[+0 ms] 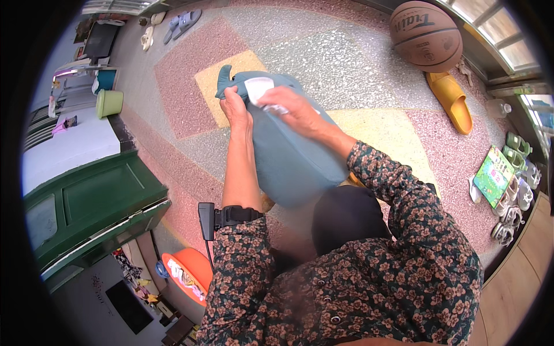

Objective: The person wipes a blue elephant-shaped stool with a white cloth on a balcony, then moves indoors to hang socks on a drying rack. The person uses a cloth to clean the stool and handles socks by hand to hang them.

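Note:
A long blue-grey stuffed thing [290, 160], seemingly a plush toy, lies over my lap, its far end towards the floor's yellow patch. A curved, fin-like piece [223, 78] and a small dark spot show at that far end. My left hand [236, 106] grips the fabric just below the curved piece. In my right hand [292, 110] is a crumpled white cloth or tissue, partly hidden by the fingers. A flat white patch [259, 88], whose material I cannot tell, shows on the toy's surface beside that hand.
A basketball [426, 36] and a yellow slipper [452, 101] are at the upper right. Several shoes [513, 216] and a colourful board [494, 176] line the right side. Grey sandals [182, 26] lie at the upper left. A green door [99, 194] and an orange basin [190, 264] stand left.

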Demonstrator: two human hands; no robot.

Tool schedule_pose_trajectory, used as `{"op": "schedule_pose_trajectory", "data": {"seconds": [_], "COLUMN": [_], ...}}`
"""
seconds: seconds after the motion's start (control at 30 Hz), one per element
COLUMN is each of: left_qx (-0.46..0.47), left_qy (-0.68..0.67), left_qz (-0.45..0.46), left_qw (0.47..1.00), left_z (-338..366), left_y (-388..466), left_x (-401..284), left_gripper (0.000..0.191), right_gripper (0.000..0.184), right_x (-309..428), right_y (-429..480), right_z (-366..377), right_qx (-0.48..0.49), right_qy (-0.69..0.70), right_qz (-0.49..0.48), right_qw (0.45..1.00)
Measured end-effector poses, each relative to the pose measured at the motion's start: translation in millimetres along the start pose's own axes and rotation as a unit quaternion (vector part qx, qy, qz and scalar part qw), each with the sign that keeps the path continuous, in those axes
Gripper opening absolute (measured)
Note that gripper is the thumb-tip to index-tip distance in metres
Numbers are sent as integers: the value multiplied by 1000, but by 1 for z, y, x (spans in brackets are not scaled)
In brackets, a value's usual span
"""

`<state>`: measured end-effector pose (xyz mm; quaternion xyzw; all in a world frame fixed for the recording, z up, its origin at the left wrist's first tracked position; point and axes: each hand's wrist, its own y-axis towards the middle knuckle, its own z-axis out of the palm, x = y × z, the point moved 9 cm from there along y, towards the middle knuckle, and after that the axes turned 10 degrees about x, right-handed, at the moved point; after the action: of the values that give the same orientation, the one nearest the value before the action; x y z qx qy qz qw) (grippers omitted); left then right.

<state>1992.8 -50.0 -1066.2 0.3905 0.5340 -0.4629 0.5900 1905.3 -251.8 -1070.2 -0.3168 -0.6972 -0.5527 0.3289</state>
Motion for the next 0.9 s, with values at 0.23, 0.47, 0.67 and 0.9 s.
{"op": "schedule_pose_trajectory", "data": {"seconds": [0.23,0.47,0.67,0.9], "left_qx": [30,-22,0,1], "left_qy": [-78,-117,-93,-79], "left_qz": [-9,-57,-16,-8], "left_qw": [996,991,996,997], "left_z": [-5,-31,-33,-30], "left_y": [-6,-7,8,-4], "left_x": [1,13,8,6], "left_gripper": [26,34,33,36], "right_gripper": [26,29,25,27], "right_x": [-81,-137,-62,-87], "right_y": [31,18,5,-85], "right_z": [-35,13,8,-30], "right_qx": [-160,81,20,98], "right_qy": [37,-121,38,-3], "right_qz": [197,261,94,393], "right_qw": [966,954,995,914]}}
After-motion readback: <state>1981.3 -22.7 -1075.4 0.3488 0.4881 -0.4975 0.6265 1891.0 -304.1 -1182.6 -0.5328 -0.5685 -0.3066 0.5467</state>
